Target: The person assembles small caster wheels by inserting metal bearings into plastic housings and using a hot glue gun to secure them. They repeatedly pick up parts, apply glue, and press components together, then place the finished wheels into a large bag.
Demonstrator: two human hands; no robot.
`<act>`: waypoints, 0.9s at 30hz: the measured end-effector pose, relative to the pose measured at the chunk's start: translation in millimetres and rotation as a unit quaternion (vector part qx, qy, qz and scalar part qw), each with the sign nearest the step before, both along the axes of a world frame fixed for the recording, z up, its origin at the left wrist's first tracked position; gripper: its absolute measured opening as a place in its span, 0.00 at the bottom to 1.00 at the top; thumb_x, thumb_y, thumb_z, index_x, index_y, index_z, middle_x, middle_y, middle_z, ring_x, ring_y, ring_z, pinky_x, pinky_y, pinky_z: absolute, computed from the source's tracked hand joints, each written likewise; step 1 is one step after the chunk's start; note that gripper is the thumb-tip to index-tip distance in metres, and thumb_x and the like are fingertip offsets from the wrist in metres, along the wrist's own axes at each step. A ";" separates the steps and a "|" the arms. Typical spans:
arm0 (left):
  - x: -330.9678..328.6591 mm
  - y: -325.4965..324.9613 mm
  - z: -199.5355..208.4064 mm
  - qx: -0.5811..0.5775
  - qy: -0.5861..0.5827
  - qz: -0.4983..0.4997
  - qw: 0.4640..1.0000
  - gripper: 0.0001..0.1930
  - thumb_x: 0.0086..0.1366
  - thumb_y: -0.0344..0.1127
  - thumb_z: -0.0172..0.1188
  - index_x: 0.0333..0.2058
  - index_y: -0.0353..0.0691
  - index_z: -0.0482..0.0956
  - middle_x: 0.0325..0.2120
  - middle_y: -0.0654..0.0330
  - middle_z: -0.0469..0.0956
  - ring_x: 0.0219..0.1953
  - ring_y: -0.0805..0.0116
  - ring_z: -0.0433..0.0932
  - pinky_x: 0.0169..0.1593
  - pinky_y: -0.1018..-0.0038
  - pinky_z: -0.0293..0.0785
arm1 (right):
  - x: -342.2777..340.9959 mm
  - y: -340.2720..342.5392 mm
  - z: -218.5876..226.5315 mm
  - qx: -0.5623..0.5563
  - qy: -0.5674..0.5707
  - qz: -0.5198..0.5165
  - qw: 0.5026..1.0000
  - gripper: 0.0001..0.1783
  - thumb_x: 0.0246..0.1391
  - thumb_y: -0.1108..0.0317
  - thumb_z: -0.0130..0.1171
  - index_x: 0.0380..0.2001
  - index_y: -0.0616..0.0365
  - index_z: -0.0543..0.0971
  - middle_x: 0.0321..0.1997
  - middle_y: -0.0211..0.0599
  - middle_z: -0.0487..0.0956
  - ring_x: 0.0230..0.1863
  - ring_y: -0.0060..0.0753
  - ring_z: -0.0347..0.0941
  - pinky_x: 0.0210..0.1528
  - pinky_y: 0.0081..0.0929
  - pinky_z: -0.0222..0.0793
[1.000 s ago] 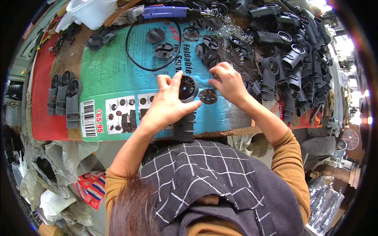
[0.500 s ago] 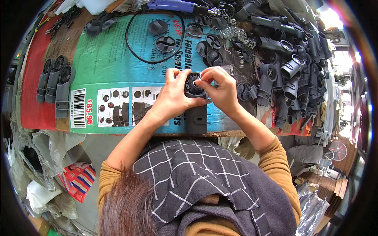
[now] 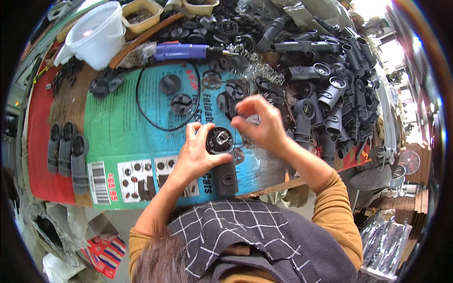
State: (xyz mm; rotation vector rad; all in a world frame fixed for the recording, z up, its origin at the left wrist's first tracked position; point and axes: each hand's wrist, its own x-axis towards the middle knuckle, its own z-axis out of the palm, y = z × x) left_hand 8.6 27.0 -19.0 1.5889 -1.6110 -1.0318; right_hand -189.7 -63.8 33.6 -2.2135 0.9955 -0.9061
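Observation:
My left hand (image 3: 196,153) holds a dark grey plastic tube joint (image 3: 225,181) against the printed sheet, its fingers and thumb round the ribbed round socket. Inside that socket sits a shiny coil spring (image 3: 222,137), open to view. To the right, my right hand (image 3: 262,121) is off the joint, with curved, slightly smeared fingers beside a small group of round black knobs (image 3: 223,101). Thumb and index reach to either side of a dark round piece there; whether they grip it I cannot tell.
Three similar joints (image 3: 68,148) stand in a row at the left. Many loose joints (image 3: 330,108) are heaped at the right, behind a tangle of springs (image 3: 266,68). A purple power screwdriver (image 3: 181,51), a black cord loop (image 3: 138,104) and a white bucket (image 3: 96,35) lie farther back.
My right hand has left the socket, moving right toward the knobs; the spring now shows in the socket. My left hand still holds the joint. The view has shifted, revealing more of the table's back.

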 end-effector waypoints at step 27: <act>-10.5 -23.6 40.6 0.067 0.575 -0.005 0.816 0.24 0.70 0.41 0.56 0.58 0.33 0.68 0.47 0.58 0.77 0.45 0.75 0.77 0.46 0.77 0.76 | -10.6 -39.8 6.5 -0.372 -0.011 0.110 0.922 0.28 0.30 0.86 0.58 0.41 0.58 0.72 0.48 0.46 0.70 0.46 0.53 0.72 0.47 0.42 0.73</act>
